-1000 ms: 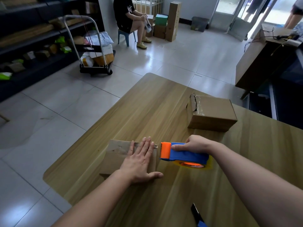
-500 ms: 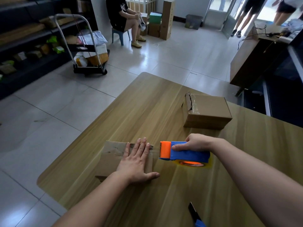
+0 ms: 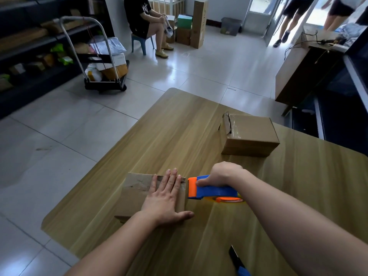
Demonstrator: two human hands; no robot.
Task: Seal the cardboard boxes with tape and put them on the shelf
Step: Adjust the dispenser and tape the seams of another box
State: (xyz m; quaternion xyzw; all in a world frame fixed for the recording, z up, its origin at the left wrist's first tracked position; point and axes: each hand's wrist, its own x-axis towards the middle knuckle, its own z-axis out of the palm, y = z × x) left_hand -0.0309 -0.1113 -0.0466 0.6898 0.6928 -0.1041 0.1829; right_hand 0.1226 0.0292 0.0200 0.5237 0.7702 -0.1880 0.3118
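A flat cardboard box (image 3: 135, 193) lies near the left front of the wooden table (image 3: 179, 126). My left hand (image 3: 166, 198) presses flat on its right part, fingers spread over a strip of tape. My right hand (image 3: 223, 174) grips a blue and orange tape dispenser (image 3: 211, 190), whose orange end touches the box's right edge. A second cardboard box (image 3: 251, 134), taped and torn at its left end, stands further back on the right. Dark shelves (image 3: 25, 56) with parcels line the left wall.
A black and blue knife (image 3: 238, 262) lies on the table near its front edge. A hand cart (image 3: 105, 62) loaded with parcels stands on the tiled floor by the shelves. A person sits on a stool behind it, two people stand in the doorway, a desk (image 3: 302, 70) is on the right.
The view has shifted a little. The tape dispenser has closed in on the box's right edge, and my right hand's grip sits further over its top. My left hand stays pressed on the box.
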